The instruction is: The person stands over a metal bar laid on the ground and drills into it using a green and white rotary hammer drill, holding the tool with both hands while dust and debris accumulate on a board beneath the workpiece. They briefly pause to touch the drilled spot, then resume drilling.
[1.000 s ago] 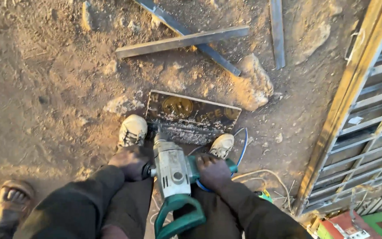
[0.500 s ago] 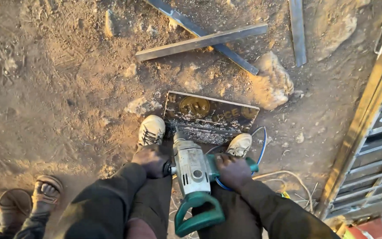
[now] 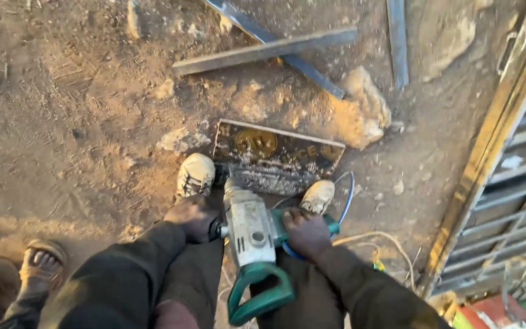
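Nearest the camera, a green loop handle sticks up from a heavy drill (image 3: 252,234), which points straight down between the person's knees. Both hands are closed tight on it — the left hand (image 3: 193,217) around a side grip, the right hand (image 3: 307,231) on the green body — so the tool stays upright and braced from 2 sides. Its tip meets a dark metal plate (image 3: 275,157) lying flat on the dirt floor (image 3: 74,134). A dusty shoe (image 3: 195,175) stands at each near corner, seemingly pinning the plate. Just beyond lie a pale rock (image 3: 366,109) and crossed steel bars (image 3: 263,52); a metal gate (image 3: 506,158) stands at the right.
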